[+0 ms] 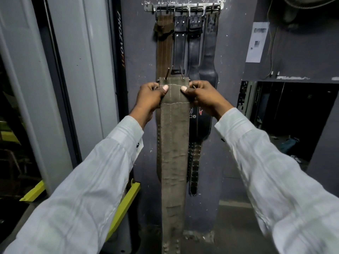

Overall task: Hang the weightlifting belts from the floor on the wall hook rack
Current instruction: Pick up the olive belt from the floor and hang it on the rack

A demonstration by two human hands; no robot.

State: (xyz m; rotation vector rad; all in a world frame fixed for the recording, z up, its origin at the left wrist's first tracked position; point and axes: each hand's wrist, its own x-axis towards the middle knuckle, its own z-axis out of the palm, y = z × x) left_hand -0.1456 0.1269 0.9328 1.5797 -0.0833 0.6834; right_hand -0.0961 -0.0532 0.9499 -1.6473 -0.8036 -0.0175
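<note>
A long olive-green weightlifting belt hangs straight down in front of me, its buckle end uppermost with two metal prongs sticking up. My left hand grips its top left edge and my right hand grips its top right edge, thumbs pressed on the front. High on the grey wall is the metal hook rack. From it hang a brown stitched belt and three black leather belts. The held belt is well below the rack and covers the lower parts of the hung ones.
A grey gym machine frame with a black upright and yellow-green bars stands close on the left. A paper notice is stuck to the wall on the right, above a dark opening. Grey floor lies below.
</note>
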